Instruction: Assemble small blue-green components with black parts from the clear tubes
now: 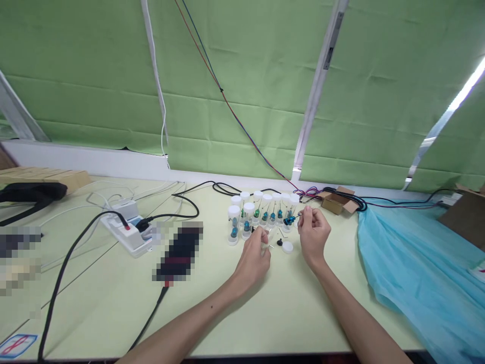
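Note:
My right hand (314, 232) pinches the thin metal end of a small blue needle-like piece (290, 220), its blue hub pointing left. To its left, my left hand (257, 258) is closed with the fingertips together; something clear shows at them, too small to name. Beyond both hands stands a cluster of several clear vials (234, 230) with white caps, holding blue and green pieces. Between the hands lie a loose white cap (287, 247), a small black piece (279, 242) and thin bent metal bits (282, 233).
On the left are a white power strip (131, 240) with plugs and a blurred dark device (180, 253) on a black cable. A small open cardboard box (337, 201) sits at the back right. Blue plastic sheeting (409, 258) covers the table's right side.

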Tool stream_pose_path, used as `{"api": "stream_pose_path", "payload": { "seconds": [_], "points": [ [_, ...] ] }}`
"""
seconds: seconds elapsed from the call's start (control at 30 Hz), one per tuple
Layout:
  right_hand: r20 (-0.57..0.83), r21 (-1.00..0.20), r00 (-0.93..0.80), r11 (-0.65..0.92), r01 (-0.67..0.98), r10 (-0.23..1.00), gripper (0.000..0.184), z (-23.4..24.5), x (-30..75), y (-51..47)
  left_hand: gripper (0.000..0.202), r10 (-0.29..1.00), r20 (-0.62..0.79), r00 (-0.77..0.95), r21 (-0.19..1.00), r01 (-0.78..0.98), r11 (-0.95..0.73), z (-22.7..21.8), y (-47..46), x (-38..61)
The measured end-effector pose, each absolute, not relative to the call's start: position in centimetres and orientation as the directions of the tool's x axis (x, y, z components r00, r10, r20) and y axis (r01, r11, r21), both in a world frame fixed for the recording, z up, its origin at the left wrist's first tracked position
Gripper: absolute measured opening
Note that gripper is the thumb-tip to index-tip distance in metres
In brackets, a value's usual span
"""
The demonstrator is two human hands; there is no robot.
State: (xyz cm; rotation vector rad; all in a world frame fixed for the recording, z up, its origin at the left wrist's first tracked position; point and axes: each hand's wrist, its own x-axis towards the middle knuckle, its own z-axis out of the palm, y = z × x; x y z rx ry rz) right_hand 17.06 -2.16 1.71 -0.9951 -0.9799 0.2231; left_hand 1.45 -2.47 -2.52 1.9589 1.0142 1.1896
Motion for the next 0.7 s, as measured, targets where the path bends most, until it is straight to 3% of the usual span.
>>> {"api": "stream_pose_path", "payload": {
  "seconds": [0.43, 0.7],
  "points": [
    [0.487, -0.830, 0.459, 0.557, -0.023, 0.743, 0.035, 1.67, 16.94, -1.70, 0.027, 0.860, 0.403, 0.312, 0.812, 0.312, -0.494, -1.81, -2.92, 1.48],
    [0.419, -0.876, 0.384, 0.478, -0.067, 0.822, 0.038, 1.68, 16.81, -1.53, 0.025, 0.854, 0.433, 0.289, 0.808, 0.295, -0.510, -1.47, -3.02, 1.57]
  ]
}}
